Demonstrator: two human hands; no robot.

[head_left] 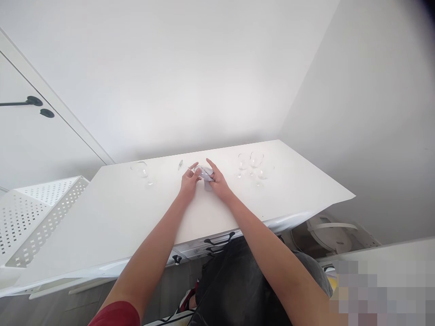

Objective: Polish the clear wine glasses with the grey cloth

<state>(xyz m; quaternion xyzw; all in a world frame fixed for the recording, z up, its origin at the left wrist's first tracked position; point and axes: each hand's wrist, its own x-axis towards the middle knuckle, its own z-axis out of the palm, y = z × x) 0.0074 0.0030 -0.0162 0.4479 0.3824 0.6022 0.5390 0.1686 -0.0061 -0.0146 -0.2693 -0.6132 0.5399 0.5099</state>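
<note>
Above the middle of the white tabletop, my left hand (189,182) is closed round a stemmed wine glass (181,165) tipped on its side. Its round foot points to the left, and the bowl lies toward my right hand. A pale grey cloth (205,174) is bunched against the bowl, with one end hanging down. My right hand (219,183) grips this cloth, thumb stretched up and the other fingers partly hidden in the fabric. I cannot tell how far the cloth reaches into the bowl.
One stemmed glass (140,170) is on the tabletop (102,213) at the left. Several more stemmed glasses (256,159) stand grouped at the right. White wall runs behind. Dark-handled drawers (219,241) are under the front edge, and a perforated white panel (50,199) is at far left.
</note>
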